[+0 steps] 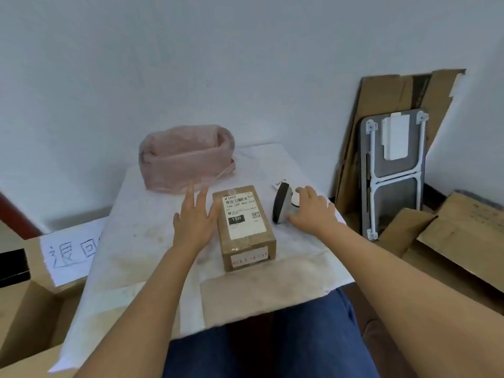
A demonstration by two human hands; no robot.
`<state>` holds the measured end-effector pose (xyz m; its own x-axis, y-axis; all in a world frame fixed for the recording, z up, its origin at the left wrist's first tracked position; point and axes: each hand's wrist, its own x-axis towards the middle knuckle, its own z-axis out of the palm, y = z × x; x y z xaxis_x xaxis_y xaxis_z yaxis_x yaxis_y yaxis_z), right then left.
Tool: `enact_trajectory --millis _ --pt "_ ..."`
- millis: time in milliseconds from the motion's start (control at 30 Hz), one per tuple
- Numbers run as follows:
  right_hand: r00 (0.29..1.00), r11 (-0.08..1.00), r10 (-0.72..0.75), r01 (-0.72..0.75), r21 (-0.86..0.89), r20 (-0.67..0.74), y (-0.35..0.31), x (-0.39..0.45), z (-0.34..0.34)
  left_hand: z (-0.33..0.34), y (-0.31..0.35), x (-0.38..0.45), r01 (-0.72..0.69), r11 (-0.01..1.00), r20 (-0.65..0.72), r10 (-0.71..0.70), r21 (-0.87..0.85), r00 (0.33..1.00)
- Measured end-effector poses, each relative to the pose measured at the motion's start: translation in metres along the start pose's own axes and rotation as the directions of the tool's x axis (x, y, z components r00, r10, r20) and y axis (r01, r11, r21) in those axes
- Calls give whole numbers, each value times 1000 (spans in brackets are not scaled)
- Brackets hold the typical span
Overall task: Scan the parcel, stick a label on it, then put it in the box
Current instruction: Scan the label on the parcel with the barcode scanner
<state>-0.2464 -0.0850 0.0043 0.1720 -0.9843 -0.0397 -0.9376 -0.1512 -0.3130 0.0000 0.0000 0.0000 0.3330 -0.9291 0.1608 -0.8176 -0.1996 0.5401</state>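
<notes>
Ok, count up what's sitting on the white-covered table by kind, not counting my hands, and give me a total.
Cardboard parcel: 1
Handheld scanner: 1
Pink plastic bag: 1
Small paper slip with writing: 1
Total: 4

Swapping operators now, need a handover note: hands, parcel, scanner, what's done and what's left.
Left hand: open, flat against the left side of the parcel.
Right hand: resting on the scanner, fingers over it, not lifted.
Parcel lies on the white-covered table, printed shipping label up, scanner just right of it. A small paper slip lies behind the scanner.
Open cardboard box is at the left, beside the table.
Done: parcel positioned. Left: scan, stick label, put in box.
</notes>
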Motion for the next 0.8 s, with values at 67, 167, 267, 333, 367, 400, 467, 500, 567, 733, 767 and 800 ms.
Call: enact_trajectory --millis 67,167,267,333,367,400,467,500,567,733,767,800 --pt "998 999 45 -46 21 53 6 -6 1 1 3 -7 36 993 15 -35 -109 999" --pt "993 993 98 -102 54 73 14 -10 9 8 9 -17 148 931 91 -124 -334 988" --pt "995 995 100 -100 -15 20 14 -14 14 12 13 -20 294 824 224 -208 -484 952" --pt "995 992 94 -93 -80 17 15 -14 17 17 11 -22 399 744 329 -252 -536 910" --pt "996 992 86 -84 -95 25 15 -14 17 20 9 -23 435 713 365 -264 -550 893" --pt "996 993 81 -77 -90 42 14 -13 17 22 6 -23 459 692 387 -272 -557 881" --pt "993 997 82 -81 -13 85 12 -11 14 25 4 -25 481 673 406 -282 -562 869" --pt "992 995 82 -87 42 92 11 -11 12 27 3 -25 478 672 405 -278 -565 871" --pt "994 985 93 -99 138 49 7 -12 5 29 2 -25 468 669 404 -263 -578 876" --pt "995 936 84 -57 348 -61 -13 -18 -16 31 4 -29 414 665 400 -185 -622 898" --pt "997 915 68 -49 401 -33 -18 -20 -19 31 4 -29 404 664 395 -174 -629 902" --pt "999 883 54 -50 468 5 -22 -23 -21 32 4 -29 397 659 392 -164 -639 905"
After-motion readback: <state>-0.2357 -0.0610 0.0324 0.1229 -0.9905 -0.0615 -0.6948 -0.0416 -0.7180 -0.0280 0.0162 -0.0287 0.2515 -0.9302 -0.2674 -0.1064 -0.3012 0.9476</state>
